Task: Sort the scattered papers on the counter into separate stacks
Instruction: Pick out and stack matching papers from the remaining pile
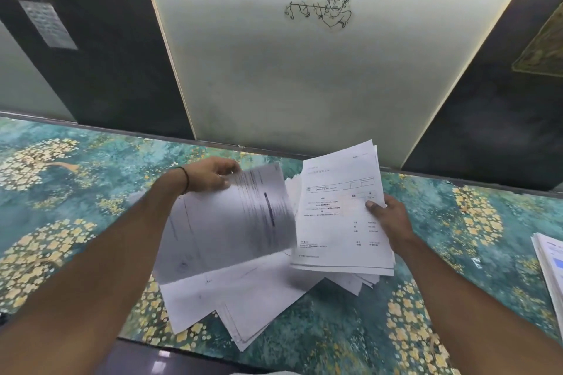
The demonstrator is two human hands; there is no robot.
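Note:
My right hand (388, 219) grips a bundle of printed sheets (338, 213) by its right edge, thumb on the top page, held tilted above the counter. My left hand (213, 175) pinches the top corner of a single sheet (231, 225), blurred and lifted beside the bundle. Under both lies a loose heap of white papers (243, 304) fanned out on the counter, reaching toward the front edge. Another stack of papers (550, 262) lies at the far right, cut off by the frame.
The counter (350, 335) has a teal surface with gold flower patterns. A pale wall panel (304, 70) with a line drawing stands behind it, flanked by dark panels. The counter's front edge (152, 344) runs at the bottom left.

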